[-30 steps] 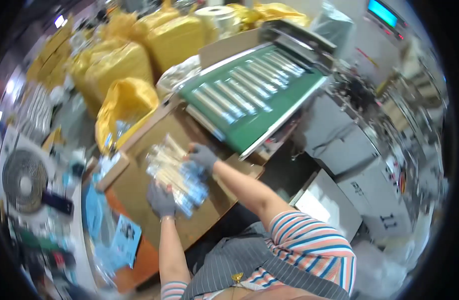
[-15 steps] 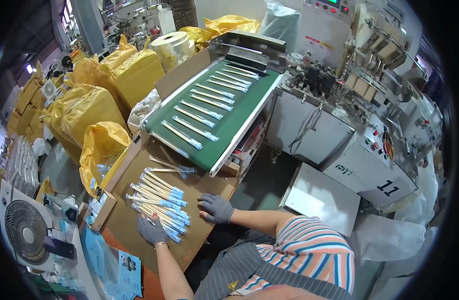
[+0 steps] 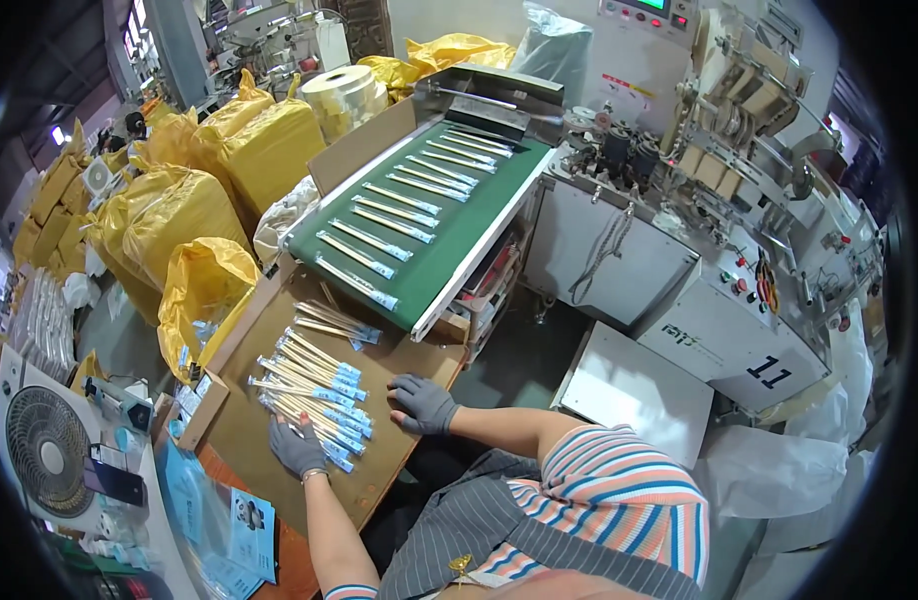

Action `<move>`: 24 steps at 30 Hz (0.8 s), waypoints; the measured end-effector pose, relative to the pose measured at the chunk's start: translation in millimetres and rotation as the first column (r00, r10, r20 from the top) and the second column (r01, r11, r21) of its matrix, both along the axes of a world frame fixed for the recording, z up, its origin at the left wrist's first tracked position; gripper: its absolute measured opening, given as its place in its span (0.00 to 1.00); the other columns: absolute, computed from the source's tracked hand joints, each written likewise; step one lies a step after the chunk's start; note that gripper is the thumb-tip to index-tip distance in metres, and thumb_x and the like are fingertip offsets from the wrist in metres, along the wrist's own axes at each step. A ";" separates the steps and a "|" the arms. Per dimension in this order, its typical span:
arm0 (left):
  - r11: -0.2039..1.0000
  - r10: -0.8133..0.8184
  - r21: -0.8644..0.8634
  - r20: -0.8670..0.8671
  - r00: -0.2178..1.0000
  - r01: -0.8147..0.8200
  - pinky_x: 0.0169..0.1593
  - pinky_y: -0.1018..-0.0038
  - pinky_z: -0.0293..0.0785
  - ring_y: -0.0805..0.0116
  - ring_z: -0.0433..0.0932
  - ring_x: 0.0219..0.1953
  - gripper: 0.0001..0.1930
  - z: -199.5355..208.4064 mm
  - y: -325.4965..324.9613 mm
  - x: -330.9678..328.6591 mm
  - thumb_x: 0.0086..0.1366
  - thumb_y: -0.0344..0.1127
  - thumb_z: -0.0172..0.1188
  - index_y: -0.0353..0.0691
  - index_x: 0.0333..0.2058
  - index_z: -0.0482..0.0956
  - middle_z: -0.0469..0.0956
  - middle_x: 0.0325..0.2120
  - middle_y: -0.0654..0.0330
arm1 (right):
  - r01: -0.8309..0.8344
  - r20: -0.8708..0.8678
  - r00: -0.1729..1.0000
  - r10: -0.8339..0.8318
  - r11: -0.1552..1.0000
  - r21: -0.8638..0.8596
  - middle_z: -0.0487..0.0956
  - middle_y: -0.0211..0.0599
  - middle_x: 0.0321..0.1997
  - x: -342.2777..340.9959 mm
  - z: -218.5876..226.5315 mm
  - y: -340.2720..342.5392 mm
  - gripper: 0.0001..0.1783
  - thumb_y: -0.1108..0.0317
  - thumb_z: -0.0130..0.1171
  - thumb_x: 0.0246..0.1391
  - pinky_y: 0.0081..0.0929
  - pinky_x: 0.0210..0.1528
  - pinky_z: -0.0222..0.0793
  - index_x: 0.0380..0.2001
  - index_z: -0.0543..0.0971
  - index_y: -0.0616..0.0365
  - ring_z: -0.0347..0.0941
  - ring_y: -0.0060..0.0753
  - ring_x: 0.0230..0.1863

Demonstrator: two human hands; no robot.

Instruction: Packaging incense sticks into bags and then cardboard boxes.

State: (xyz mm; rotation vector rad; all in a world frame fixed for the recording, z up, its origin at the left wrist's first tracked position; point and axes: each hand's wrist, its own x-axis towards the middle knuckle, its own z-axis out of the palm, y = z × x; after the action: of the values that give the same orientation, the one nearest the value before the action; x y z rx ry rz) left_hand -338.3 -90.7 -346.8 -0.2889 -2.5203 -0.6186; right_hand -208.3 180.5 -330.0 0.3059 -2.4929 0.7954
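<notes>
Yellow bags (image 3: 276,142) stand by the green belt (image 3: 424,272) in the head view. More packs (image 3: 336,324) have dropped onto the board (image 3: 237,432), so there's more to handle. Left hand (image 3: 297,447) touches the big pile (image 3: 329,394); can't tell if it grips. Right hand (image 3: 422,404) rests loose, holding nothing.

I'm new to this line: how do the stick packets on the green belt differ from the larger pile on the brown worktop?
The belt packets lie in a neat row, while packets in the larger pile overlap. The belt packets have no hand on them; the larger pile has the left hand at its near edge. Both show pale sticks with light-blue wrapping at one end.
</notes>
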 end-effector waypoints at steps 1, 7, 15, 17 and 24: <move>1.000 0.002 0.000 0.002 1.000 -0.002 0.60 0.59 0.58 0.46 0.67 0.55 0.31 1.0 0.4 0.4 0.62 0.54 0.52 0.29 0.51 0.70 0.70 0.52 0.42 | -0.002 0.002 1.000 0.002 1.000 0.000 0.71 0.45 0.49 0.4 1.1 -0.4 0.19 0.57 0.55 0.51 0.42 0.53 0.66 0.41 0.72 0.57 0.67 0.51 0.54; 0.999 0.019 -0.037 0.011 1.000 -0.019 0.60 0.59 0.58 0.46 0.67 0.55 0.31 0.8 -1.3 -0.1 0.62 0.53 0.52 0.30 0.52 0.70 0.70 0.52 0.41 | 0.003 0.012 1.000 -0.004 1.000 0.017 0.71 0.45 0.50 -0.7 2.2 -1.0 0.20 0.56 0.56 0.50 0.42 0.51 0.67 0.42 0.72 0.56 0.66 0.50 0.55; 0.999 0.021 -0.043 0.011 1.000 -0.021 0.60 0.59 0.58 0.47 0.67 0.55 0.31 1.9 -0.2 0.0 0.62 0.53 0.52 0.31 0.53 0.69 0.70 0.52 0.41 | 0.003 0.055 0.998 -0.004 1.000 0.012 0.70 0.45 0.51 0.0 7.7 -0.5 0.20 0.55 0.56 0.49 0.42 0.53 0.64 0.41 0.72 0.57 0.65 0.50 0.56; 0.999 0.018 -0.038 0.014 1.000 -0.017 0.60 0.59 0.58 0.47 0.67 0.56 0.31 2.6 0.3 0.5 0.62 0.53 0.52 0.31 0.53 0.69 0.70 0.52 0.41 | 0.003 0.051 0.999 -0.003 1.000 0.007 0.70 0.45 0.51 -0.3 5.2 -0.4 0.20 0.55 0.55 0.49 0.42 0.53 0.64 0.41 0.72 0.57 0.65 0.50 0.56; 1.000 0.008 -0.002 0.023 1.000 -0.008 0.60 0.59 0.58 0.47 0.67 0.56 0.30 6.2 1.7 2.1 0.62 0.53 0.53 0.31 0.52 0.70 0.69 0.53 0.42 | 0.007 0.020 1.000 -0.007 1.000 0.001 0.70 0.45 0.49 -0.1 3.7 -1.1 0.20 0.56 0.57 0.48 0.42 0.51 0.66 0.41 0.72 0.56 0.66 0.51 0.54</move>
State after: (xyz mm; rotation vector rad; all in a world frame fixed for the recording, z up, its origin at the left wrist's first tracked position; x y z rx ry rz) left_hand -336.2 -89.0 -340.6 -0.2736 -2.5436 -0.6193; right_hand -208.4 179.3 -326.3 0.2912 -2.5120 0.7982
